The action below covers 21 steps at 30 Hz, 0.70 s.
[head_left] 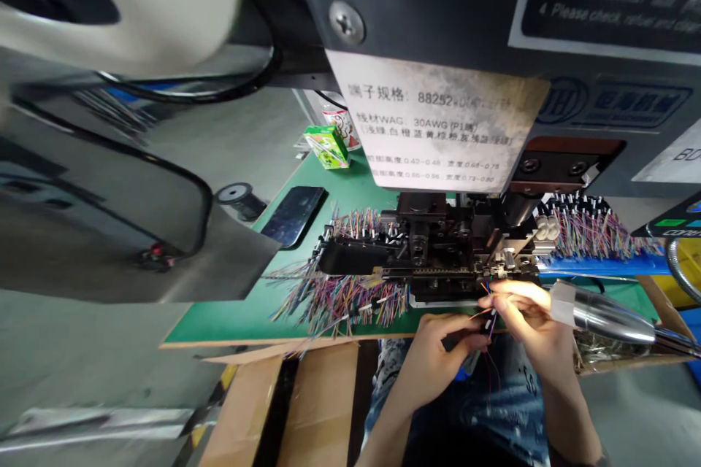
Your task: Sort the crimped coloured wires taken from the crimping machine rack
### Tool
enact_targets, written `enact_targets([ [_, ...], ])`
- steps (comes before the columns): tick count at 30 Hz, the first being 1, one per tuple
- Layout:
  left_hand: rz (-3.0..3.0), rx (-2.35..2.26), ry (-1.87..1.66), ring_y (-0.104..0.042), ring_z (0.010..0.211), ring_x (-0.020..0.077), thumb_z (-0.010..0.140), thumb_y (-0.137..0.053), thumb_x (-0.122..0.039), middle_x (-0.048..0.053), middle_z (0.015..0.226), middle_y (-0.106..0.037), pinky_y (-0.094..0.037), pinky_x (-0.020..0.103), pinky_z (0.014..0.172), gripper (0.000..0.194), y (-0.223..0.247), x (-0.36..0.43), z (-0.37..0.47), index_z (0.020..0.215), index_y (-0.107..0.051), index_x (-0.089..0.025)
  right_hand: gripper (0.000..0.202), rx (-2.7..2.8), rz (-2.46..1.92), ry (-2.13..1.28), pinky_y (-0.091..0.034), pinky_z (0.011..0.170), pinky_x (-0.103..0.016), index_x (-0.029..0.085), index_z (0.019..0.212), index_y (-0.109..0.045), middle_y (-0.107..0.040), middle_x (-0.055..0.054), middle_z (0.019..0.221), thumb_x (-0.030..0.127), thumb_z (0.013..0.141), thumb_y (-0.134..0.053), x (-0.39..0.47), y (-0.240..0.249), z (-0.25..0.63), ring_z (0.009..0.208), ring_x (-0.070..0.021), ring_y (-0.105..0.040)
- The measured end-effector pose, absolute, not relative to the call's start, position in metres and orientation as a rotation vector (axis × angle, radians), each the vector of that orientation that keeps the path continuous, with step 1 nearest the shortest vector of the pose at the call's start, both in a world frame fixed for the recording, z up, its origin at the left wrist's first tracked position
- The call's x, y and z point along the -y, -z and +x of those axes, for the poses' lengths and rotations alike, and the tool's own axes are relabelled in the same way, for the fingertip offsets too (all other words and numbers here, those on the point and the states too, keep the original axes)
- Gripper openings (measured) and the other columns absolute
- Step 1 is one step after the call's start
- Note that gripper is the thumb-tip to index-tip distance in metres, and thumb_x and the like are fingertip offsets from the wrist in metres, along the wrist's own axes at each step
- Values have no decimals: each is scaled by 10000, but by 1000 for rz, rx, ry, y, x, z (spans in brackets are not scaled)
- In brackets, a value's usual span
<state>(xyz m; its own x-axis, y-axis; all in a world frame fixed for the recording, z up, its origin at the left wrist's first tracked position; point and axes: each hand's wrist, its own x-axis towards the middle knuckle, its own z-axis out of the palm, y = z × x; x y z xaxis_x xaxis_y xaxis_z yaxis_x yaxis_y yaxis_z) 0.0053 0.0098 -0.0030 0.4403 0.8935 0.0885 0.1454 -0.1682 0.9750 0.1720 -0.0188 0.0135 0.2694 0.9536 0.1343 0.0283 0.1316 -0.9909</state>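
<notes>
Left hand [438, 346] and right hand [539, 328] are pinching wires [493, 323] between nearly closed fingers [523, 293], seemingly running lengthwise toward the machine [449, 14], the right sitting nearer.

Cropped at the top and right, the machine [438, 14] bears a cut-off, blurred instruction plate [618, 11]. Left of the machine, the picture's edges slice a white reel [186, 7], while a green box [327, 147] partly hides a bottle [347, 124]. Below the machine, fingers obscure thin wires [493, 322], their tips too small to tell.
</notes>
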Motion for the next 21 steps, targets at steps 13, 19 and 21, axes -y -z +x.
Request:
enact_targets([
  [13,1511,-985,-891,-768,689,205,893,-750,-201,25,776,-856,-577,244,694,136,4,-9,13,803,-851,-205,124,1029,-1335,-908,-665,709,-371,249,1007,-818,-875,-49,901,330,954,-741,9,-15,170,804,-255,-815],
  [19,1527,-991,-868,-757,696,206,904,-722,-215,25,779,-851,-570,258,703,156,1,-9,13,796,-833,-207,197,1122,-1344,-854,-632,648,-382,238,1054,-821,-867,-76,933,390,991,-713,10,-7,173,754,-260,-780],
  [21,1562,-997,-857,-748,693,204,908,-729,-209,16,756,-842,-556,263,711,167,-1,-9,10,773,-827,-212,197,1184,-1356,-794,-597,612,-364,238,1060,-829,-855,-79,926,376,1003,-700,11,-7,176,673,-230,-731],
])
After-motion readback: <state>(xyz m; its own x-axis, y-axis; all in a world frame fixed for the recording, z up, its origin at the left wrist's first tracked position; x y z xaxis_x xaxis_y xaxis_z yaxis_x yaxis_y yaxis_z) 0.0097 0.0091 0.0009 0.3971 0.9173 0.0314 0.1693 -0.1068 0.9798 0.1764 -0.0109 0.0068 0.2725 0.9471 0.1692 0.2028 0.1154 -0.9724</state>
